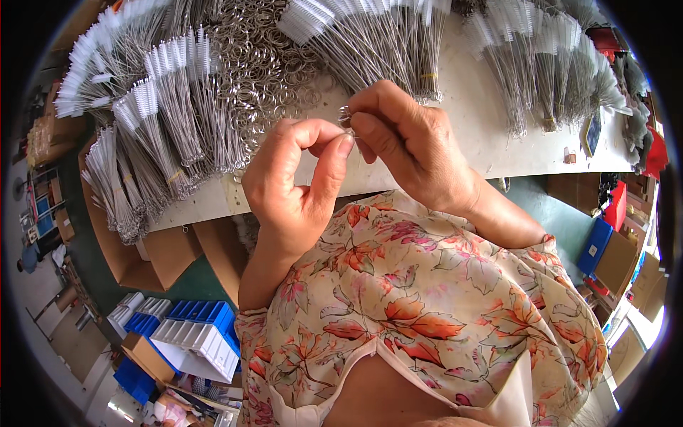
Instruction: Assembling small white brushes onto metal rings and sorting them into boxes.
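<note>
Nearest to me, a flower-printed blouse (420, 313) fills the lower part of the view, and my two forearms rise out of it. My left hand (295, 181) is clenched into a pinch, thumb and forefinger pressed together at the tip; what lies between them is too small for me to tell. My right hand (405, 139) meets it just above, its grip closed on a small metal ring (344, 116) held at the fingertips, above the near edge of the white desk (477, 121). Beyond the hands, a heap of loose metal rings (263, 78) lies on the desk. Around the heap, bundles of thin wire brushes (153, 121) with white bristle tips fan out to the left and along the far side. Off to the lower left, on the floor, stand blue and white plastic bins (192, 331) beside cardboard boxes (149, 260).
</note>
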Demonstrator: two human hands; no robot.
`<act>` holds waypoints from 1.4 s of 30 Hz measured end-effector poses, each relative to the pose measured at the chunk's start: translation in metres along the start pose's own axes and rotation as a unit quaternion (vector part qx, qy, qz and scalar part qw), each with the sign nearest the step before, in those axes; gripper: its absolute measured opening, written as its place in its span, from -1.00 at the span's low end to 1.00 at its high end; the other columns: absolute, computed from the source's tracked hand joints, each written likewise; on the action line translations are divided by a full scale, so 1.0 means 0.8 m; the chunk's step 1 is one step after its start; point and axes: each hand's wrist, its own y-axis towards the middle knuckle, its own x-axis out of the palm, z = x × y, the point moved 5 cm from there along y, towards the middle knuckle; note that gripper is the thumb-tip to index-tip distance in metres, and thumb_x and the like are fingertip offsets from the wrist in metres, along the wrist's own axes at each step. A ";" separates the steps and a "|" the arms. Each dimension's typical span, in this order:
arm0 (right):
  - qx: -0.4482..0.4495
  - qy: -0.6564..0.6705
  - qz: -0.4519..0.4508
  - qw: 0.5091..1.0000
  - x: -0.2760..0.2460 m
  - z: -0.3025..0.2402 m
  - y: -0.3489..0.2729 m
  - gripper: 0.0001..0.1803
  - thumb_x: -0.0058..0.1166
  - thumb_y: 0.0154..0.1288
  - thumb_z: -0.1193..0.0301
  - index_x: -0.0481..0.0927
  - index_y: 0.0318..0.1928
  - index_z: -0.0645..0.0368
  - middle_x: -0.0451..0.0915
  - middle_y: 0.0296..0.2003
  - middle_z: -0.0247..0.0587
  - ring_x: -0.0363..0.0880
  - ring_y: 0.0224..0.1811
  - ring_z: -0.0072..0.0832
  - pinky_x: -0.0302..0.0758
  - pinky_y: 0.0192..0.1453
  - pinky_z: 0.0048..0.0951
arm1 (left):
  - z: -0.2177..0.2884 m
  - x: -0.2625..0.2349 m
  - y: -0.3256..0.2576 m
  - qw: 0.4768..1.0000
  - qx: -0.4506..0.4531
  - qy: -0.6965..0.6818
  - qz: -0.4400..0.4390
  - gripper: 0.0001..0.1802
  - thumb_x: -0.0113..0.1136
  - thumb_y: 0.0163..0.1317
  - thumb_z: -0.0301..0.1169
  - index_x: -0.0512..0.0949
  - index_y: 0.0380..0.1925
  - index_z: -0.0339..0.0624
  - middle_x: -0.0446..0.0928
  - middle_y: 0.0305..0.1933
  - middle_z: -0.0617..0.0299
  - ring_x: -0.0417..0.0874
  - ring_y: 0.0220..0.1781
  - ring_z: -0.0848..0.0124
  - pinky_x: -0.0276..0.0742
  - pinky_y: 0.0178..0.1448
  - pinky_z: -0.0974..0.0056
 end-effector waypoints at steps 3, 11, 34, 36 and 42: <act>0.003 0.062 0.013 0.998 0.001 0.006 0.001 -0.91 -0.03 0.29 0.47 0.46 -0.32 0.25 0.47 -0.61 -0.29 0.47 -0.57 -0.56 0.41 -0.48 -0.52 | -0.007 -0.003 -0.008 0.997 -0.072 -0.033 0.019 -0.88 0.23 0.08 -0.57 0.47 -0.43 -0.35 0.52 -0.49 0.23 0.49 -0.50 0.52 0.41 -0.38 0.47; -0.009 0.052 -0.020 0.998 0.002 0.005 0.001 -0.90 -0.03 0.29 0.47 0.46 -0.30 0.26 0.48 -0.60 -0.29 0.47 -0.55 -0.59 0.43 -0.45 -0.55 | -0.020 -0.002 -0.004 0.989 -0.108 -0.105 0.003 -0.88 0.24 0.06 -0.59 0.46 -0.44 -0.33 0.50 -0.42 0.22 0.47 -0.45 0.54 0.41 -0.34 0.46; 0.109 -0.009 -0.344 0.933 -0.031 0.033 -0.017 -0.85 0.03 0.22 0.39 0.58 -0.33 0.19 0.56 -0.49 -0.30 0.53 -0.48 -0.56 0.41 -0.43 -0.52 | 0.007 0.009 -0.020 0.960 0.209 0.052 -0.178 -0.81 0.27 -0.06 -0.41 0.62 -0.37 -0.15 0.53 -0.38 0.23 0.53 -0.40 0.38 0.47 -0.41 0.34; -0.010 -0.396 -0.229 0.889 -0.063 0.039 -0.021 -0.92 0.03 0.12 0.48 0.59 -0.40 0.16 0.56 -0.50 -0.20 0.58 -0.43 -0.36 0.46 -0.39 -0.37 | -0.024 0.010 -0.021 0.942 0.189 0.192 -0.199 -0.85 0.26 -0.05 -0.43 0.61 -0.40 -0.15 0.54 -0.38 0.23 0.53 -0.35 0.35 0.48 -0.27 0.26; 0.043 -0.549 -0.142 0.822 -0.082 0.098 -0.044 -0.89 0.00 0.06 0.55 0.59 -0.44 0.12 0.57 -0.50 -0.23 0.57 -0.40 -0.23 0.47 -0.30 -0.24 | -0.102 -0.004 0.033 0.923 0.110 0.319 -0.185 -0.85 0.33 -0.11 -0.46 0.60 -0.46 -0.09 0.51 -0.39 0.34 0.47 -0.27 0.34 0.31 -0.11 0.24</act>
